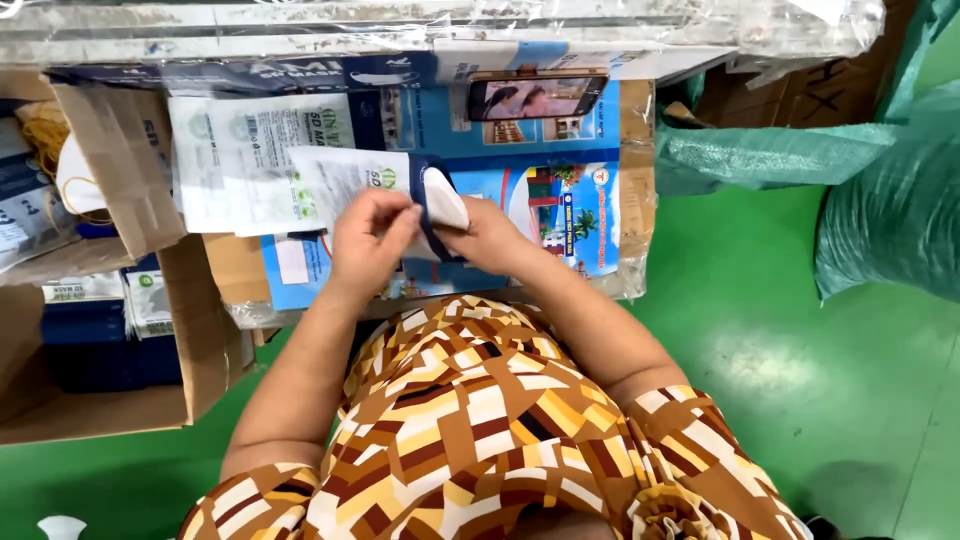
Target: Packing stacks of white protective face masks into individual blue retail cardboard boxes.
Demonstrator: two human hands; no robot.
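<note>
Both hands together over the table (560,215): left hand (368,243) pinches clear pouch (345,180), right hand (487,238) feeds in what looks like folded masks (440,200); keep mouth wide, slide straight.

A white printed pouch (345,180) with a dark blue edge is held at centre, between the left hand (368,240) and the right hand (490,235). A stack of like white pouches (235,160) lies at 10 o'clock of it. A phone (537,97), screen lit, is propped at 1 o'clock. A blue picture poster (565,200) lies flat at 3 o'clock. Blue-and-white packs (90,320) are seen in a brown carton (195,340) at 8 o'clock.
</note>
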